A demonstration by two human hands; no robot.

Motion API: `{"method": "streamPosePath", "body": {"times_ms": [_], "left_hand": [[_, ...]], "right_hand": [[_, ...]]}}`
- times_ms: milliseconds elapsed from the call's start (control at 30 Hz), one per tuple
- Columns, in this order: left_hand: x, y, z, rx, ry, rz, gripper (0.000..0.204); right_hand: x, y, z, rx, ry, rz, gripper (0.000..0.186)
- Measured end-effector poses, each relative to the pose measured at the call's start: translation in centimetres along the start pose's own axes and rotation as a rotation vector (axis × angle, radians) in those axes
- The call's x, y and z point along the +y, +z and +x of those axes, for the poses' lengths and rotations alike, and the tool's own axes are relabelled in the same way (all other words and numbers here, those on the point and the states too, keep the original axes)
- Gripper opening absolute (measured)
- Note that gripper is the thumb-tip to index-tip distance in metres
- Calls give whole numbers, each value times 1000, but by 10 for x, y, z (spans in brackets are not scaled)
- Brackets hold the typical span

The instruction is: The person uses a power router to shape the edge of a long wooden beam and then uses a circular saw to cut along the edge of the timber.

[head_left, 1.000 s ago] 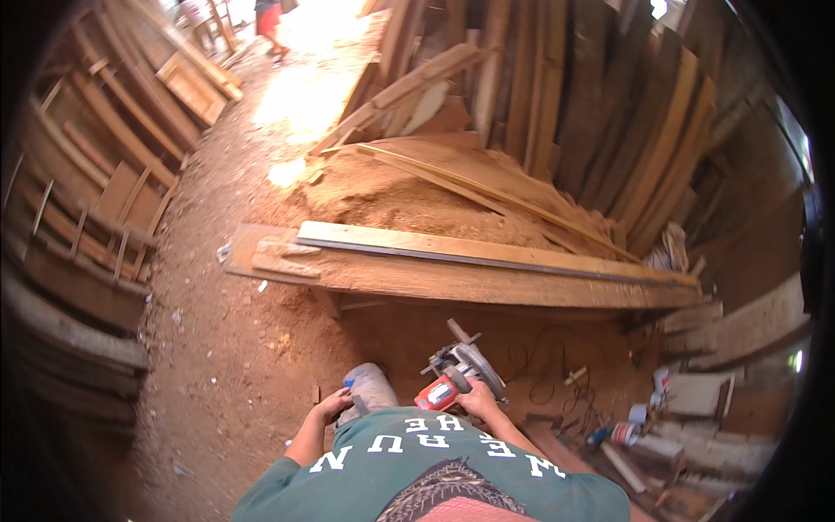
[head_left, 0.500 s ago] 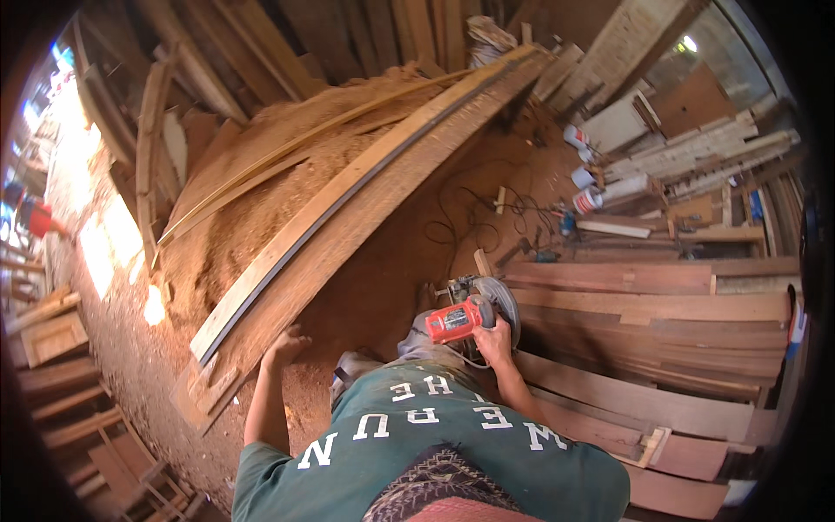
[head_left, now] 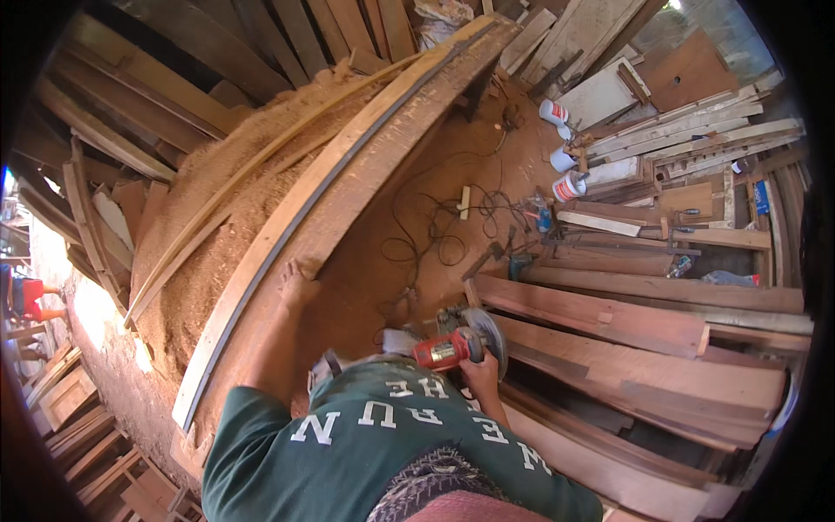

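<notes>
My right hand grips the handle of a red circular saw with a grey round blade guard, held beside my body above the floor. My left hand lies on the near side of a long wooden bench plank, its fingers spread out. Along this plank runs a pale board with a dark strip down its edge, close beyond my left fingertips. The saw is apart from the board.
A sawdust heap with thin wood strips lies beyond the bench. Black cords coil on the floor. Stacked planks fill the right side, below white buckets. A person in red is at the far left.
My left hand has moved forward from the bench's near end and now rests on the plank. The saw stays in my right hand, while the view has shifted.
</notes>
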State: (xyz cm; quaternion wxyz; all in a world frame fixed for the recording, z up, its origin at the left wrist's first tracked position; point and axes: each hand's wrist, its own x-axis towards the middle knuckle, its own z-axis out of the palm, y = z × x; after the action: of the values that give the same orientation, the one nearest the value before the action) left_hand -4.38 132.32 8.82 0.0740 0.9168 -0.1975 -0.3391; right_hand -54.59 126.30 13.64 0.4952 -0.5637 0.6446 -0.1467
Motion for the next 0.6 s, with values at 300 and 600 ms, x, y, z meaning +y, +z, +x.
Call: {"method": "streamPosePath", "body": {"times_ms": [300, 600], "left_hand": [[-2, 32, 29, -135, -109, 90, 115], [21, 27, 16, -88, -164, 59, 110]], "right_hand": [[-124, -73, 133, 63, -166, -137, 45], [-165, -80, 279, -28, 73, 28, 48]]}}
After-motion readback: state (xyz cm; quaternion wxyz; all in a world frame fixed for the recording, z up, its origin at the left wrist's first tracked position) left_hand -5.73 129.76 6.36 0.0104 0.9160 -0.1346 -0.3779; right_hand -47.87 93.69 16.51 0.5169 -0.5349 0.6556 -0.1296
